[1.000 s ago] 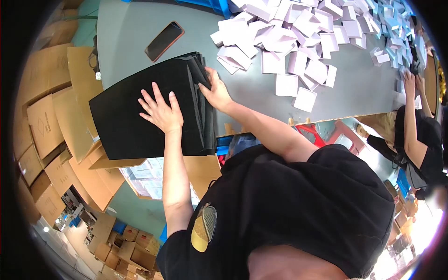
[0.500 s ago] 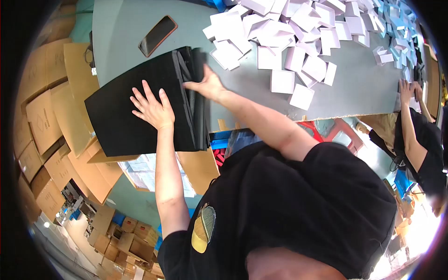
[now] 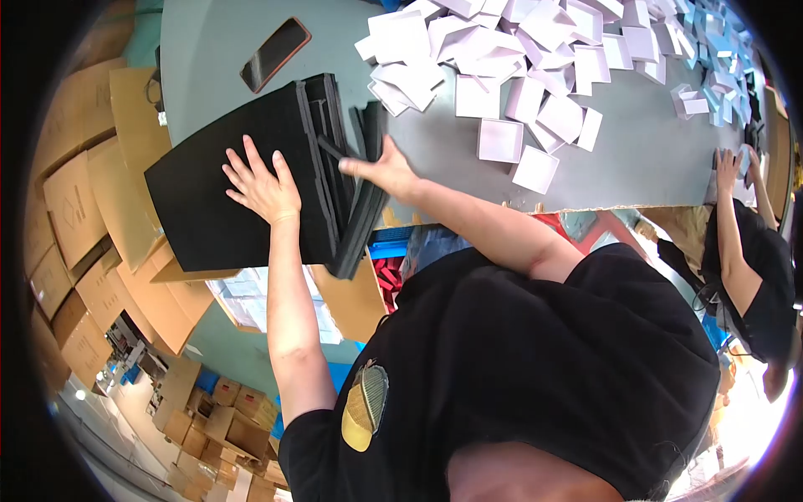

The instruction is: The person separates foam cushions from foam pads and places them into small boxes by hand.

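A stack of black foam-like sheets (image 3: 226, 192) lies on the grey table, its layered right edge facing my right hand. My left hand (image 3: 266, 186) rests flat on the top sheet with its fingers spread. At the right side, my right hand (image 3: 389, 171) grips several black strips (image 3: 358, 222), the thumb across them and the fingers on their far side, partly hidden. These strips stand apart from the stack at their upper end and slant down toward the table's near edge. A narrow black piece near my thumb is tilted between stack and strips.
A phone (image 3: 276, 54) lies beyond the stack. Many small white box trays (image 3: 500, 140) are heaped on the table (image 3: 619, 180), with light blue ones (image 3: 719, 50) farther right. Cardboard boxes (image 3: 79, 201) line the left. A co-worker (image 3: 749, 268) works at the far right.
My right hand has moved slightly right and down, and the black strips have come away from the stack's edge. My left hand stays flat on the sheets; the whole view has shifted slightly.
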Demonstrator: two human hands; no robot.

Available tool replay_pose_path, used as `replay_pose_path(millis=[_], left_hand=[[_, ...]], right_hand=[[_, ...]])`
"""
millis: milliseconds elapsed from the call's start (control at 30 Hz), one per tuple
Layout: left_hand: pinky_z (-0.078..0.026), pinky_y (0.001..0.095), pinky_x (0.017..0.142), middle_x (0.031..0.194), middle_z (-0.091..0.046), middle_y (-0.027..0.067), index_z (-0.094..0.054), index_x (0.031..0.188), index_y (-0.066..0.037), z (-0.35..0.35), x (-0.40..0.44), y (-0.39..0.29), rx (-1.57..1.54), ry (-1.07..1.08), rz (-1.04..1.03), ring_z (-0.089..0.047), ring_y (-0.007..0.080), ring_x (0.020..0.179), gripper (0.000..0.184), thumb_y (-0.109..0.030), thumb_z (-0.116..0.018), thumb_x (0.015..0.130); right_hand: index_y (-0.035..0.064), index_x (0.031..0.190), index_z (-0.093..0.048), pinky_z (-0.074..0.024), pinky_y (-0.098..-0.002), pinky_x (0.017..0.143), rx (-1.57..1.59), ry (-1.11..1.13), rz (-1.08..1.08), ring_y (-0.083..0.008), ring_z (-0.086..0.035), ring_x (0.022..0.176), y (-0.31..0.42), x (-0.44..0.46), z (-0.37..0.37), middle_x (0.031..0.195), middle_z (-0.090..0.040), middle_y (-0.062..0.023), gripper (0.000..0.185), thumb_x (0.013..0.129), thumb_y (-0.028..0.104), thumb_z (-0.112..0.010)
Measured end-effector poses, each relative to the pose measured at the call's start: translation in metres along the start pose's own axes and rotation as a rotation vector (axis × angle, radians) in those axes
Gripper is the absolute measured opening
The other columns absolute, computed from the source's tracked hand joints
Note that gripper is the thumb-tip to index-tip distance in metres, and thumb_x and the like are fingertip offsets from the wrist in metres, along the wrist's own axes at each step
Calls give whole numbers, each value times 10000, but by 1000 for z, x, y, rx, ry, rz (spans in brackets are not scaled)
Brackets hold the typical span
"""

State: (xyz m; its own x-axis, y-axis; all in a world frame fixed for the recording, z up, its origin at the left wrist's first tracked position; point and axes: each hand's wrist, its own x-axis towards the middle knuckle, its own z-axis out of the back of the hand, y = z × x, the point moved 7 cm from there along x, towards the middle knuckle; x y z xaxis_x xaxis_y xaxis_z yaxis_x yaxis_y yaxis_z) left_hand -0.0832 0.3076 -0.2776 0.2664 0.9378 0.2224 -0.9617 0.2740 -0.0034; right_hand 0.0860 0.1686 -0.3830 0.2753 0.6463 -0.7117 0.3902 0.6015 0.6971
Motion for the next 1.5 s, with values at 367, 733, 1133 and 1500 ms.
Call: replay_pose_path(millis=[367, 733, 1133, 1500], left_hand=[[-137, 699, 1089, 1569, -249, 168, -348, 1499, -268, 5, 6, 2, -140, 22, 64, -192, 437, 1443, 640, -524, -502, 934], [-116, 644, 1135, 1590, -242, 67, -416, 1457, -335, 28, -47, -6, -160, 136, -247, -205, 353, 1459, 643, -492, -617, 866], [-181, 642, 1104, 1492, -387, 158, -513, 1386, -202, 54, -37, 0, -274, -41, -177, -308, 355, 1408, 567, -407, -653, 876], [-511, 382, 867, 1185, -614, 95, -501, 1324, -25, 69, -292, 15, -1922, 105, 1367, -601, 190, 1055, 568, -403, -629, 920]], right_hand=[[-55, 1101, -625, -514, -373, 889, -674, 542, -103, -283, -669, 984, -79, -27, -6, 1028, -697, -168, 639, 610, 270, -871], [24, 1044, -580, -542, -451, 772, -980, 572, 322, -402, -656, 939, -50, -105, 14, 991, -673, -235, 245, 806, 75, -612], [87, 1135, -538, -521, -464, 749, -1354, 1172, 700, -371, -658, 889, -68, -160, -36, 950, -619, -189, 267, 871, 126, -537], [217, 1177, -574, -494, -430, 850, -776, 1241, 1648, -294, -602, 1021, 10, -251, -105, 1077, -567, -125, 376, 814, 121, -576]])
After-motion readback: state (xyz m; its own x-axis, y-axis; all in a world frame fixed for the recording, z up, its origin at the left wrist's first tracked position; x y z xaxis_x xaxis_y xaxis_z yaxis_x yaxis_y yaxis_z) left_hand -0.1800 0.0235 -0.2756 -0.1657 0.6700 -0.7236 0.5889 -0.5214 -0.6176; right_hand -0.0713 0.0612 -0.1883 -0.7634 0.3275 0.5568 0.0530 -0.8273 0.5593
